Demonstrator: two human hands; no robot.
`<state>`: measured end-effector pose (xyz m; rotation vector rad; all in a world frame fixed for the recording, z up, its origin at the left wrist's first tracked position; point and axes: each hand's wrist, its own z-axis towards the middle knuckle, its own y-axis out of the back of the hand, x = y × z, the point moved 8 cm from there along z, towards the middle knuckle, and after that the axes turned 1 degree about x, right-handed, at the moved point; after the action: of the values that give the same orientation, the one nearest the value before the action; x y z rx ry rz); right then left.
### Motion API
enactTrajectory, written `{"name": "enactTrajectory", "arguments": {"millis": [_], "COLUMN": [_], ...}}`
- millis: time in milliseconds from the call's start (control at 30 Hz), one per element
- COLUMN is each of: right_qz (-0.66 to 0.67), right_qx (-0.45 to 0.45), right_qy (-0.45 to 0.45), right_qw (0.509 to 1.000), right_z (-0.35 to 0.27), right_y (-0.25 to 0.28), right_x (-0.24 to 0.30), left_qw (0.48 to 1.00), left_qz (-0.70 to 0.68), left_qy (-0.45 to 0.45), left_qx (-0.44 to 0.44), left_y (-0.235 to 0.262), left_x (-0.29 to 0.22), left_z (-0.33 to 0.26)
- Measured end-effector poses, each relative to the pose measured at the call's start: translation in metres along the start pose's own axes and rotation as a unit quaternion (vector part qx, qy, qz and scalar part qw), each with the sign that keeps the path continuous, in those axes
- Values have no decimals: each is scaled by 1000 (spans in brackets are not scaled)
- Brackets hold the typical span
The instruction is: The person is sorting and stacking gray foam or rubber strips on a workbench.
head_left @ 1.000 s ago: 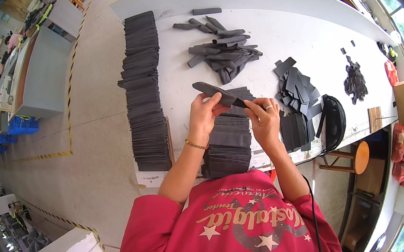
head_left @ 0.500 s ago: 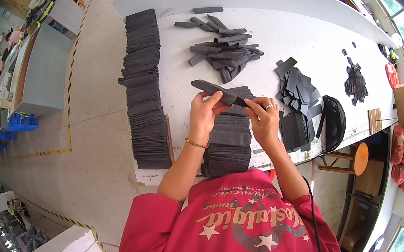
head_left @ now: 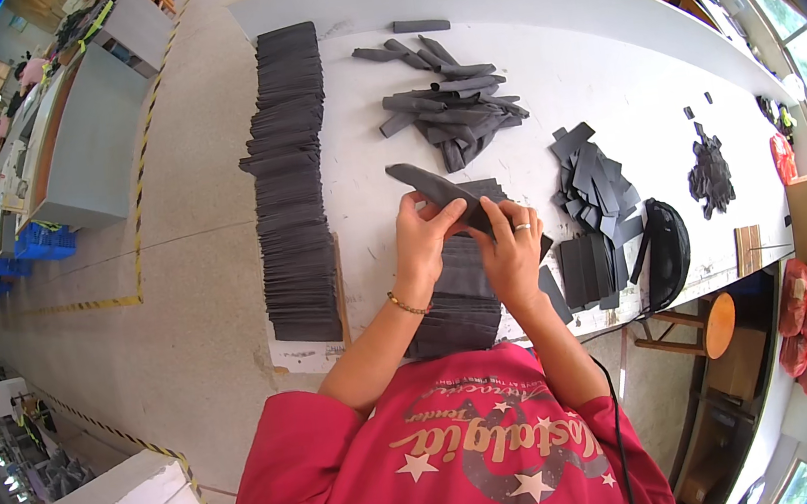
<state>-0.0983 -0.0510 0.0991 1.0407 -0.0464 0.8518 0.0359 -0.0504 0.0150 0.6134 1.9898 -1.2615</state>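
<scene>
Grey strip (head_left: 436,188) pinched by left hand (head_left: 419,240) and right hand (head_left: 512,249) above table edge (head_left: 335,351).

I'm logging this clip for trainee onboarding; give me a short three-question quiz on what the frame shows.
1. True or false: both the left hand and the right hand have a grip on the same dark grey strip.
2. Which lies along the left edge of the white table?
A. the long row of stacked dark pieces
B. the loose heap of folded strips
C. the wooden stool
3. Fill in: directly beneath the hands sits a ____ of dark grey pieces.

Key: 1 true; 2 A; 3 stack.
</scene>
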Motion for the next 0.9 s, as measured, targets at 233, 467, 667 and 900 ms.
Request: {"name": "enactTrajectory", "arguments": {"millis": [233,467,667,900], "right_qz": [84,133,140,138], "right_qx": [76,57,103,113], "right_qy": [-32,19,7,-1], "right_qw": [993,989,985,984], "right_z": [-19,-3,-13,-4], "right_y": [-15,-10,-8,-5], "right_x": [-4,7,0,-6], "left_qw": [987,985,980,975], "left_qz": [-123,-140,-165,-201], "left_qy": [13,37,37,51], "left_qx": [98,93,100,86], "left_y": [-18,-15,-25,-20], "left_x": [6,23,33,32], "left_z": [6,1,-12,1]}}
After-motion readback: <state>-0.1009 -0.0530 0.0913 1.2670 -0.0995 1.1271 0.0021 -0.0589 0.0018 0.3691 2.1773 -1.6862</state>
